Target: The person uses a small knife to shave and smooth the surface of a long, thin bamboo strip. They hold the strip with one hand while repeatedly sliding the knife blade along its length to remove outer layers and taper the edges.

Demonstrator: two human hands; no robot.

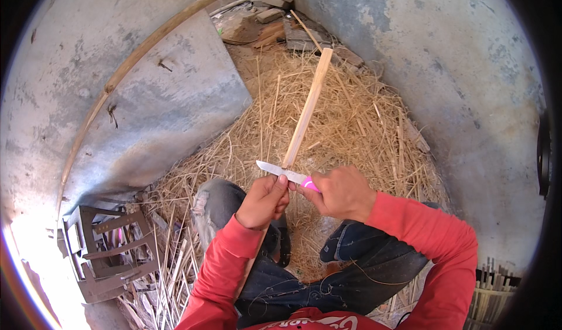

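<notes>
A long, pale split bamboo strip (307,110) points away from me over the floor. My left hand (263,202) is closed around its near part, thumb on top, and the strip's lower end runs back under my left forearm. In my right hand (345,194) is a knife (287,173) with a bright pink handle, gripped in closed fingers. Its silvery blade lies across the strip just beyond my left thumb, tip toward the left. Whether the edge has cut into the bamboo, I cannot tell.
Shavings (363,113) are heaped between two grey walls. Bricks and boards (272,8) lie in the far corner. A curved pole (134,58) crosses the left wall. A broken brown plastic chair (111,242) stands at left beside loose sticks (175,271). More strips (492,295) stand at lower right.
</notes>
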